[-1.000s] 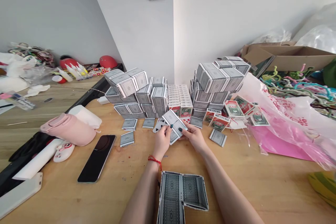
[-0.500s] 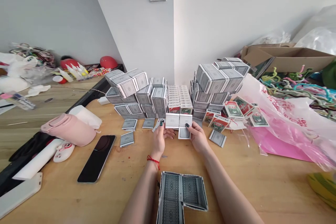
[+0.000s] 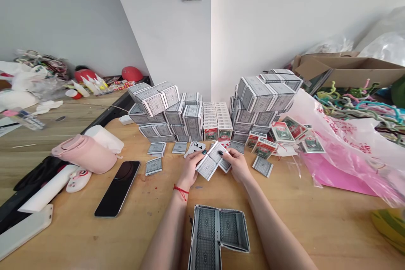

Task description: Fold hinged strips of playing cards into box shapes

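Between my hands is an L-shaped piece of joined playing cards [image 3: 209, 166], backs up and tilted. My left hand [image 3: 190, 169] pinches its left edge, thumb on top. My right hand [image 3: 239, 166] is closed on its right side, with the thumb pressed on the cards. Behind my left fingers a face-up card [image 3: 195, 147] with black clubs lies on the table. Closer to me rests an L-shaped open tray made of cards [image 3: 232, 223]. Stacked card blocks [image 3: 193, 116] rise behind at the left, and more card blocks [image 3: 257, 95] stand at the right.
Card boxes [image 3: 282, 132] lie right of the stacks, beside a pink-and-clear plastic bag [image 3: 335, 152]. A phone [image 3: 117, 189], a pink bottle [image 3: 84, 154] and a white mouse [image 3: 78, 180] sit at left. Two columns of card packs [image 3: 218, 118] stand centrally. Behind right is a cardboard box [image 3: 354, 67].
My left hand has closed on the left edge of the joined cards. The piece has turned from level to slanted and come slightly nearer, uncovering the clubs card behind.
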The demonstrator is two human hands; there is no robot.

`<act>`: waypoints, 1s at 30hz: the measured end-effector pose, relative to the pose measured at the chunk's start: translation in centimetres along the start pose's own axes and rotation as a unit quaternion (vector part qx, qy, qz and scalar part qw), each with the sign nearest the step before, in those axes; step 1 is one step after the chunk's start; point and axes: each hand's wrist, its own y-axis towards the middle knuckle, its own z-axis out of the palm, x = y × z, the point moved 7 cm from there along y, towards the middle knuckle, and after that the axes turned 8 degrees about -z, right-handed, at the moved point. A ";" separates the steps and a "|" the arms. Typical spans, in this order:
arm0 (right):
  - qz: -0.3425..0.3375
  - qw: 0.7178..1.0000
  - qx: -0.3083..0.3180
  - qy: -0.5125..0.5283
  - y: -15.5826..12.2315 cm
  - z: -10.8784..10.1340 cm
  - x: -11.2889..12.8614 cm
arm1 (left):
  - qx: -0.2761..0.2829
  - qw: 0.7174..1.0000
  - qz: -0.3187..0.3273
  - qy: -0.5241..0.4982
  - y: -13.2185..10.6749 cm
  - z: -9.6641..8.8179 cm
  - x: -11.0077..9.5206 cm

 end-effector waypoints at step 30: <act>-0.027 0.997 -0.029 -0.069 0.1 -0.8 0.3 | 0.127 0.990 -0.058 0.009 0.0 0.9 0.8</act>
